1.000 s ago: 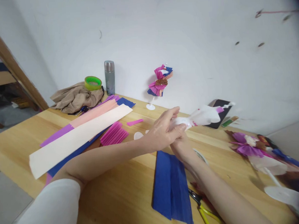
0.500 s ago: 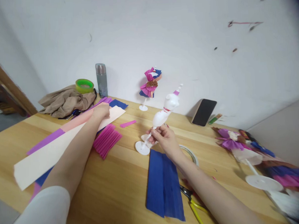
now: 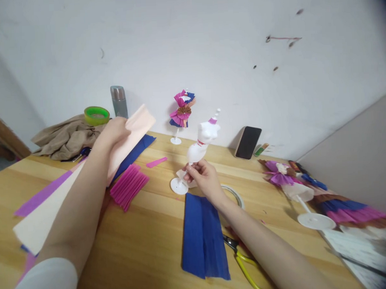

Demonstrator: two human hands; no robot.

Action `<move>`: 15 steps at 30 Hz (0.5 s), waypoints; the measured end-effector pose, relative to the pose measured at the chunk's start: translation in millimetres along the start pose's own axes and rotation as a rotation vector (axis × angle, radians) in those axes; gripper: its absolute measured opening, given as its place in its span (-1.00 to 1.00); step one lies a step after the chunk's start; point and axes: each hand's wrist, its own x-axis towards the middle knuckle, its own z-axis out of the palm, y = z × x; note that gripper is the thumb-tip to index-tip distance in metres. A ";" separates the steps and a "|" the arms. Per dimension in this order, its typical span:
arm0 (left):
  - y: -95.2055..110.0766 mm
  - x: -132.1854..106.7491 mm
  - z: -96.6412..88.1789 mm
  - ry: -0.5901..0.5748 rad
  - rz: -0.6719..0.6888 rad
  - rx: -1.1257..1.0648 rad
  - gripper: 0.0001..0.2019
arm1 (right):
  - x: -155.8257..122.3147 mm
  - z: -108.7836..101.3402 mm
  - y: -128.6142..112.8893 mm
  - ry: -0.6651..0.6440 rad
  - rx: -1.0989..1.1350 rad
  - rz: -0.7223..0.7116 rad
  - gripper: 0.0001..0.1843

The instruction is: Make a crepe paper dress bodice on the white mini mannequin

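My right hand (image 3: 201, 174) is closed around the stem of a small white mannequin figure (image 3: 201, 140) on a round stand, held tilted just above the wooden table (image 3: 146, 248). My left hand (image 3: 113, 130) grips the far end of a long cream crepe paper strip (image 3: 85, 174) and holds that end lifted off the table. Under the strip lie pink, purple and blue strips. A folded blue paper (image 3: 203, 235) lies in front of my right wrist. A pleated magenta paper (image 3: 128, 186) rests between my two arms.
A dressed paper figure (image 3: 181, 113) stands by the wall. A grey flask (image 3: 118, 101), green tape roll (image 3: 96, 115) and beige cloth (image 3: 63, 139) sit far left. A phone (image 3: 247, 142) leans on the wall. Yellow-handled scissors (image 3: 246, 261) and more dressed figures (image 3: 290, 183) lie right.
My left hand let go of the white figure, reached left to the cream strip and lifted its end. My right hand turned the figure upright and holds it alone.
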 end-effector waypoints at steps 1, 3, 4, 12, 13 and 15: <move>8.3 -6.1 -11.1 -0.009 0.017 -0.052 -0.79 | 0.8 0.2 0.9 0.006 0.001 -0.001 -0.62; 25.7 -21.1 -29.9 0.005 0.054 -0.179 -0.73 | 2.3 0.4 2.5 0.017 0.009 0.004 -0.61; 34.0 -29.3 -37.4 0.011 0.069 -0.240 -0.71 | 3.1 0.1 3.1 0.023 0.014 0.007 -0.61; 72.5 -72.9 -60.2 -0.158 0.332 -0.360 -0.70 | 8.7 -3.3 3.8 0.043 0.049 0.016 -0.57; 74.8 -73.8 -59.1 -0.186 0.374 -0.314 -0.72 | 9.1 -2.7 4.0 0.042 0.050 0.016 -0.57; 78.5 -73.6 -55.2 -0.156 0.448 -0.202 -0.76 | 9.3 -0.9 4.4 0.041 0.046 0.008 -0.58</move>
